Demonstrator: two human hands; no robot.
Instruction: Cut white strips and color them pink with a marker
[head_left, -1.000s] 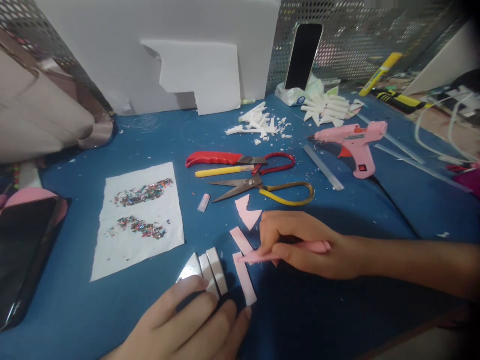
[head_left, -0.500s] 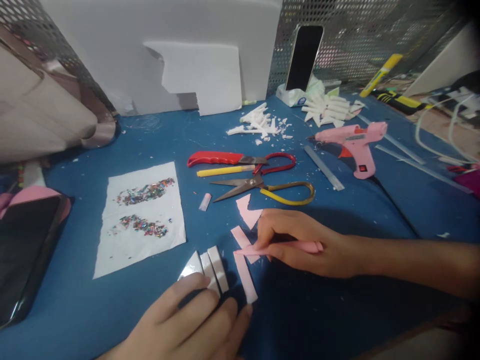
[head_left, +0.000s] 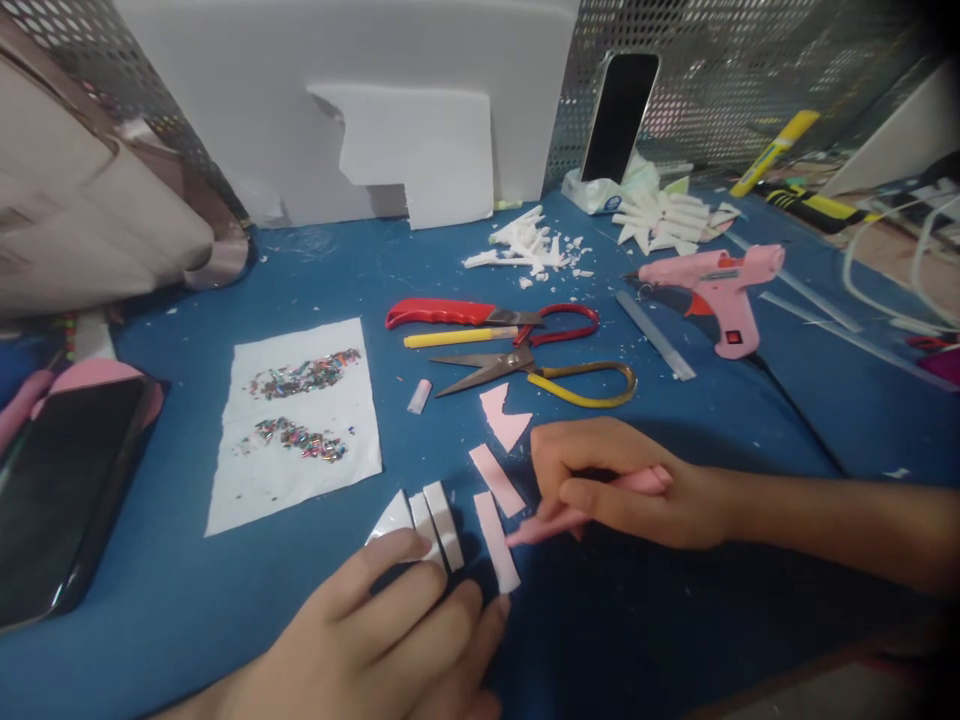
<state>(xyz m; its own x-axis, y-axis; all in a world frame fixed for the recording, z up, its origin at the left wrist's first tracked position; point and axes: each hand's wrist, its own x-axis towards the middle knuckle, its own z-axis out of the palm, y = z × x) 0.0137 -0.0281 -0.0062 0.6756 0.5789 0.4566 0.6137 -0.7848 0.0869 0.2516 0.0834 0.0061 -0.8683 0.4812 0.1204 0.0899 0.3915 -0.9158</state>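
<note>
My right hand [head_left: 611,485] is closed around a pink marker [head_left: 551,527], its tip at the right edge of a narrow pink strip [head_left: 496,545]. With fingers spread, my left hand [head_left: 397,630] lies palm down at the near side. Its index fingertip rests at the white foam pieces [head_left: 442,525], and another fingertip touches the strip's lower end. A second pink strip [head_left: 496,480] and a notched pink scrap [head_left: 504,418] lie just beyond. Whether the left fingers press on the foam pieces, I cannot tell.
Scissors [head_left: 517,358], a red-handled cutter [head_left: 442,313] and a yellow stick [head_left: 457,339] lie ahead. Further right sits a pink glue gun [head_left: 716,280] with a cord. Left is a paper sheet [head_left: 247,500] bearing glitter bits, beside a dark phone [head_left: 67,490].
The marker tip has moved from the strip's top end down to its right edge. My right hand has shifted slightly right, uncovering more of the second strip. The camera view has shifted slightly.
</note>
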